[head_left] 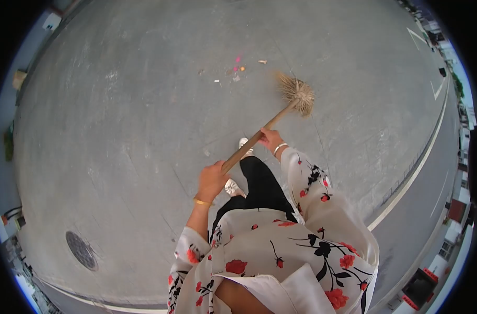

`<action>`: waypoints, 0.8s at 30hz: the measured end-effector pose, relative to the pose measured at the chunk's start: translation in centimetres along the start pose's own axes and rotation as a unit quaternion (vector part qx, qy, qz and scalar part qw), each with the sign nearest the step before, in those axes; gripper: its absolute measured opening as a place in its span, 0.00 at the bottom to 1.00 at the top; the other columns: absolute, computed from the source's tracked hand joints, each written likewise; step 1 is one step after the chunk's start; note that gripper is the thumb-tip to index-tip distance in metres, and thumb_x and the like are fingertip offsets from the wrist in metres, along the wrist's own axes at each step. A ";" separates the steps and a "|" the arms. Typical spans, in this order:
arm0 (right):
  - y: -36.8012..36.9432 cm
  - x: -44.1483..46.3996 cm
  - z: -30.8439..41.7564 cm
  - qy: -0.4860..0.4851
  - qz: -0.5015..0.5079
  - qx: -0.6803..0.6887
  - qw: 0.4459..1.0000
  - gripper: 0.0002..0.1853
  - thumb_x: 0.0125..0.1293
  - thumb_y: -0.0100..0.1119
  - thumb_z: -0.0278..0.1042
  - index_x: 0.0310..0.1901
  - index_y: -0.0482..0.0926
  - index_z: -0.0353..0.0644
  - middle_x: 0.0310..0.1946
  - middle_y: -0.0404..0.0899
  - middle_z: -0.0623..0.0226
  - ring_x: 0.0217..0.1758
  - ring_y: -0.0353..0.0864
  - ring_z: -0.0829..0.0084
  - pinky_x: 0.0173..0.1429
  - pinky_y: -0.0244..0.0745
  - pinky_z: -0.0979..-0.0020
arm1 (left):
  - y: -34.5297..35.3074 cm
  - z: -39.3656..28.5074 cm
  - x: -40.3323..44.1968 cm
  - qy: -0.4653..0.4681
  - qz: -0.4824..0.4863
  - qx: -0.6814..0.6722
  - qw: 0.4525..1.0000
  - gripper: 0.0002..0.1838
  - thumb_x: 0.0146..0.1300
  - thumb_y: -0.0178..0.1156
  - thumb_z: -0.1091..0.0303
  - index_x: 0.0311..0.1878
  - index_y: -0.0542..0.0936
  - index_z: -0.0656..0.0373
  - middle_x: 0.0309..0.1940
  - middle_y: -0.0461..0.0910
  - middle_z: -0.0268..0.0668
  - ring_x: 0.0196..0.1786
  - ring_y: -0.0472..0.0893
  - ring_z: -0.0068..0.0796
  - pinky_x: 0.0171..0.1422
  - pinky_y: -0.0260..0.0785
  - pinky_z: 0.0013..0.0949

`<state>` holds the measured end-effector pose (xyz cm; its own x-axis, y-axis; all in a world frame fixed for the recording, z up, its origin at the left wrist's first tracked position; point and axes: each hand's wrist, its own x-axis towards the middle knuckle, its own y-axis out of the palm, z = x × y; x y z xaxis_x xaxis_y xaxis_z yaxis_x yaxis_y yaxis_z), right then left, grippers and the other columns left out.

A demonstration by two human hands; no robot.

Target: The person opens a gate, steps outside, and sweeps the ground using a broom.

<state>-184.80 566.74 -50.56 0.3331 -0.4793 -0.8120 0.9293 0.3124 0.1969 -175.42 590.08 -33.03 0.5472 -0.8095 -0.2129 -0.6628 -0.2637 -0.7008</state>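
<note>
A broom [280,115] with a wooden handle and a straw head slants from lower left to upper right over the grey pavement. My left hand [213,181] is closed around the upper end of its handle. Farther down the handle, nearer the straw, my right hand [271,139] grips it. The bristles [298,95] lie to the right of several small bits of litter: a pink piece [238,58], an orange one [242,69], a white scrap [216,81] and a pale piece [262,62]. Broom head and litter are apart.
My shoes [231,187] stand on the pavement below the handle. A round manhole cover [82,250] lies at the lower left. A white line [406,184] and a road [422,214] run along the right. A dark box with red edges [419,289] is at the lower right.
</note>
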 end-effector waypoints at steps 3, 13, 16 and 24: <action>1.4 -1.5 1.4 0.096 0.039 0.075 0.992 0.09 0.52 0.52 0.30 0.32 0.66 0.35 0.28 0.70 0.57 0.32 0.72 0.64 0.39 0.71 0.62 | -4.7 0.6 -2.2 -0.010 0.019 -0.010 1.000 0.16 0.38 0.59 0.69 0.34 0.71 0.60 0.23 0.73 0.44 0.27 0.72 0.44 0.30 0.65 0.35; 26.4 -10.3 -4.1 0.428 0.284 0.234 0.825 0.04 0.51 0.50 0.28 0.28 0.68 0.38 0.26 0.70 0.62 0.31 0.72 0.68 0.41 0.70 0.66 | -32.2 -4.0 -8.9 -0.308 0.001 0.047 0.950 0.19 0.30 0.61 0.78 0.33 0.73 0.66 0.17 0.70 0.33 0.21 0.66 0.16 0.26 0.61 0.21; 32.6 -11.3 -4.0 0.491 0.264 0.206 0.804 0.05 0.52 0.50 0.28 0.31 0.66 0.39 0.26 0.69 0.61 0.31 0.72 0.66 0.40 0.71 0.64 | -34.9 -8.9 -5.9 -0.385 -0.013 0.081 0.919 0.18 0.28 0.58 0.79 0.31 0.74 0.66 0.14 0.67 0.28 0.19 0.62 0.13 0.21 0.56 0.19; 33.5 0.7 -6.2 0.387 0.247 0.218 0.861 0.07 0.53 0.51 0.31 0.30 0.66 0.38 0.27 0.69 0.63 0.32 0.71 0.68 0.40 0.70 0.69 | -31.3 -2.2 1.9 -0.430 0.027 0.059 0.900 0.15 0.32 0.61 0.76 0.29 0.73 0.65 0.11 0.63 0.34 0.17 0.60 0.16 0.20 0.56 0.23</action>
<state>-154.39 582.01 -47.93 0.6563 0.3666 -0.6595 0.7321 -0.0976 0.6742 -154.73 595.65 -10.04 0.7437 -0.1001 -0.6610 -0.6683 -0.1372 -0.7311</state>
